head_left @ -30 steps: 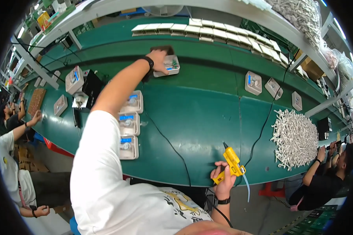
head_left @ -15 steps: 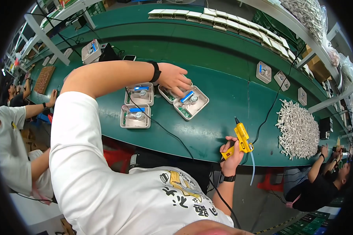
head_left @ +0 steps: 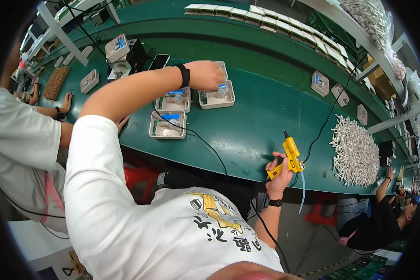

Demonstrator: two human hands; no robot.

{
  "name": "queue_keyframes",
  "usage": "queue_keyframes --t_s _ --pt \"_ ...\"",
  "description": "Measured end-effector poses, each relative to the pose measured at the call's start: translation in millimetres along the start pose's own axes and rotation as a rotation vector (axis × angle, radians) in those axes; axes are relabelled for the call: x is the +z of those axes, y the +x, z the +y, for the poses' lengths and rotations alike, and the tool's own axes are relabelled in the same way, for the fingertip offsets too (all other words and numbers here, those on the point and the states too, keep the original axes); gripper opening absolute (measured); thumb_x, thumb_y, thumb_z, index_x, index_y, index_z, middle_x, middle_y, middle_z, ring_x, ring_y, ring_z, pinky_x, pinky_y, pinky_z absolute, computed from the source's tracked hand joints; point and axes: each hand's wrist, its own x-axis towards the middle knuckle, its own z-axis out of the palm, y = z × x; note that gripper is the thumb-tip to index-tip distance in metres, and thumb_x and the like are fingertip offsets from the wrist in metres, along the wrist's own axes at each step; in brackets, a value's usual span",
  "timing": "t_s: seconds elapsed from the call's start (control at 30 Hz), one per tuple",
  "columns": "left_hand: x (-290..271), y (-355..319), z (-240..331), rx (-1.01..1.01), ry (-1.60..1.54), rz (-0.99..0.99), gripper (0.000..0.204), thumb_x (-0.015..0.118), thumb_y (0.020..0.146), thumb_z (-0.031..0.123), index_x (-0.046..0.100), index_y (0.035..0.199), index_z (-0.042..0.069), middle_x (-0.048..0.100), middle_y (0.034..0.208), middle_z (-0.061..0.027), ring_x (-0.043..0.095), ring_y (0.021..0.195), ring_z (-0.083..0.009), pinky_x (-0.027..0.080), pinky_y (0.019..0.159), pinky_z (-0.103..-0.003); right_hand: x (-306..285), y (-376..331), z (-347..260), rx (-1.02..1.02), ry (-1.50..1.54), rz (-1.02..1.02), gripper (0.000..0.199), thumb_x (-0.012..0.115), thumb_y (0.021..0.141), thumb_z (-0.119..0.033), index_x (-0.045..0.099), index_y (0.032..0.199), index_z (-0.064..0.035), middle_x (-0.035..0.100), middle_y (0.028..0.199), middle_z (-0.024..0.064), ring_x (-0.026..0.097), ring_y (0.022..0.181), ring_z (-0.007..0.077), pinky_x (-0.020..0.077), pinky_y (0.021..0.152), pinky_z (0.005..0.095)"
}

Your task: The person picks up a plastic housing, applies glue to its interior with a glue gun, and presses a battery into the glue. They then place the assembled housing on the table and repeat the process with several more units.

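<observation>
My left hand [head_left: 207, 75], its fingers curled down and partly hidden, grips at the back wall of a white plastic case [head_left: 223, 102]. Inside that case are a blue cylindrical part, a round silvery part and a bit of green circuit board. Behind it, another white case [head_left: 221, 66] is partly covered by the hand. Two more such cases stand to the left, one [head_left: 186, 103] behind the other [head_left: 168, 135], with a black cable across them. My right hand [head_left: 278, 177] is closed round a yellow hot glue gun [head_left: 291, 156], nozzle up, with a translucent glue stick [head_left: 304, 191] trailing from it.
A heap of small white parts [head_left: 354, 151] covers the bench's right side. Several white cases [head_left: 320, 84] stand beyond it. At the back left are a phone [head_left: 159, 61], a black box [head_left: 136, 55] and more cases. Co-workers sit at both sides. The gun's cable [head_left: 318, 135] crosses the bench.
My left hand has moved back, and the case beneath it has shifted back and left, turning straighter. The second case now lies behind it. The glue gun stays nearly in place.
</observation>
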Motion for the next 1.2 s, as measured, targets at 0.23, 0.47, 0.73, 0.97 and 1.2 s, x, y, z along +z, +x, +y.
queue_keyframes --t_s 0.23,0.47,0.73,0.97,1.2 --pt "-59 -44 102 -1.127 -0.804 0.655 0.014 0.074 0.088 0.017 0.070 0.099 0.008 0.070 0.099 -0.0089 0.069 0.099 -0.0351 0.055 0.086 -0.048 -4 2 3 -0.002 0.008 -0.024 0.029 0.052 0.114 -0.026 0.059 0.120 0.0012 0.069 0.119 0.0188 0.054 0.065 0.0121 0.0506 0.060 0.0324" --pt "-53 -93 244 -1.513 -0.710 0.660 0.080 0.094 0.072 0.027 0.057 0.140 0.005 0.065 0.121 -0.0132 0.060 0.120 -0.0347 0.049 0.104 -0.043 -7 5 3 0.034 0.005 -0.044 0.028 0.051 0.114 -0.025 0.058 0.121 0.0008 0.069 0.119 0.0194 0.054 0.066 0.0124 0.0502 0.060 0.0329" --pt "-36 -75 277 -1.352 -1.117 0.722 0.084 0.095 0.073 0.028 0.057 0.144 0.005 0.066 0.116 -0.0104 0.062 0.111 -0.0328 0.050 0.101 -0.043 -5 5 1 0.049 -0.048 -0.024 0.026 0.050 0.115 -0.023 0.059 0.122 0.0007 0.070 0.118 0.0197 0.054 0.067 0.0127 0.0498 0.061 0.0333" --pt "-68 -39 255 -1.108 -1.009 0.726 0.047 0.091 0.078 0.025 0.073 0.118 0.008 0.068 0.106 -0.0083 0.064 0.096 -0.0311 0.052 0.089 -0.040 2 0 -1 0.042 -0.093 -0.002 0.025 0.051 0.114 -0.022 0.059 0.122 0.0010 0.071 0.118 0.0198 0.055 0.067 0.0131 0.0512 0.064 0.0337" --pt "-57 -22 234 -1.199 -0.944 0.551 0.017 0.086 0.084 0.023 0.078 0.089 0.010 0.071 0.105 -0.0023 0.065 0.094 -0.0267 0.051 0.079 -0.043 12 -4 -1 0.049 -0.184 -0.011 0.024 0.053 0.113 -0.021 0.060 0.121 0.0012 0.071 0.118 0.0199 0.057 0.068 0.0136 0.0527 0.065 0.0349"
